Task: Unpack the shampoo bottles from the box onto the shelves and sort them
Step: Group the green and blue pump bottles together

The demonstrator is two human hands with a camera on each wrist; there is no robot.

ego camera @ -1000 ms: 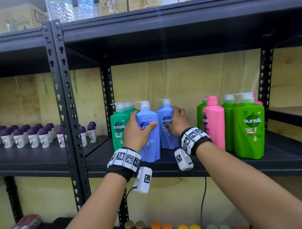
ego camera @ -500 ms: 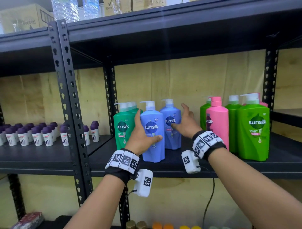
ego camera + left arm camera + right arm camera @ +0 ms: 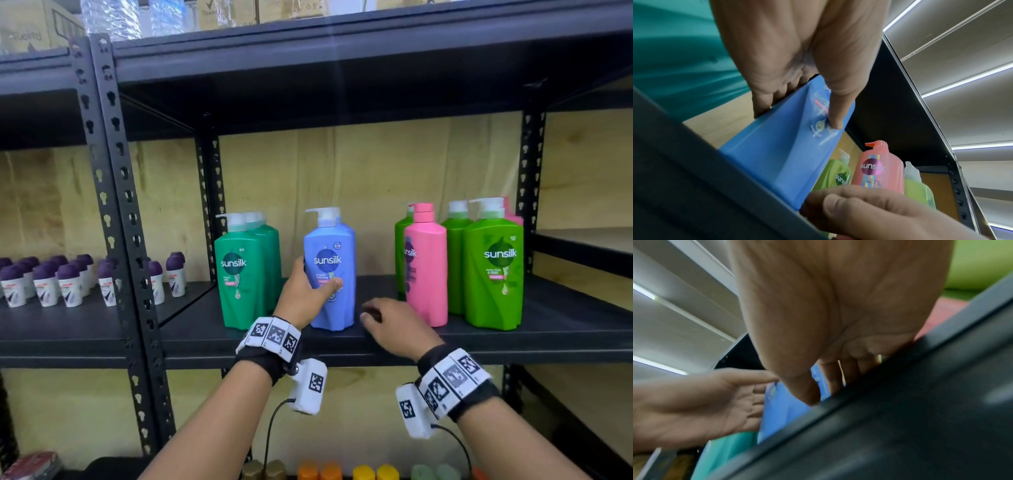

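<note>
Left hand point(image 3: 306, 297) wrapped round the front blue shampoo bottle point(image 3: 331, 274), thumb across the label and fingers behind its left edge, bottle upright on the black shelf point(image 3: 565, 329) between the teal-green bottles point(image 3: 245, 274) and the pink bottle point(image 3: 426, 270), apart from both, with a second blue one tucked right behind it. Right hand point(image 3: 399, 327) low over the shelf's front edge just right of the blue bottle, fingers loosely curled, holding nothing. Bright green bottles point(image 3: 493, 270) beside and behind the pink one, small purple-capped bottles point(image 3: 44, 281) on the neighbouring shelf to the left.
</note>
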